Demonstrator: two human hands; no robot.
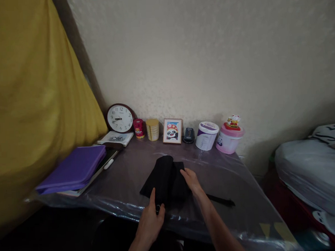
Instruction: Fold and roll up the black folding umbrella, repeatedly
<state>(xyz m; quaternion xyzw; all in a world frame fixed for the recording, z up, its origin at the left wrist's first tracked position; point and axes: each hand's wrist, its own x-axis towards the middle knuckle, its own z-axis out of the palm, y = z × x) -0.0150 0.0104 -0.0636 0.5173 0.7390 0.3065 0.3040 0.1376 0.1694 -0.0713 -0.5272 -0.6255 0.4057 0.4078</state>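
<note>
A folded piece of black cloth (165, 177) lies near the front edge of the table, its left part raised in a rounded fold. From its right side a thin black strap (221, 200) runs out flat across the table. My right hand (190, 180) grips the cloth's right edge, thumb and fingers closed on it. At the near left corner is my left hand (150, 218), with its index finger stretched against the cloth and its thumb apart. A small shiny ring (158, 208) shows between that thumb and index finger; the other left fingers are mostly hidden.
Plastic film covers the table (125, 178). Purple folders (75, 167) lie left, by a yellow curtain (40, 89). Along the wall stand a clock (120, 118), red can (139, 128), yellow tin (152, 129), framed panda picture (172, 131), white tub (207, 136) and pink tub (229, 140).
</note>
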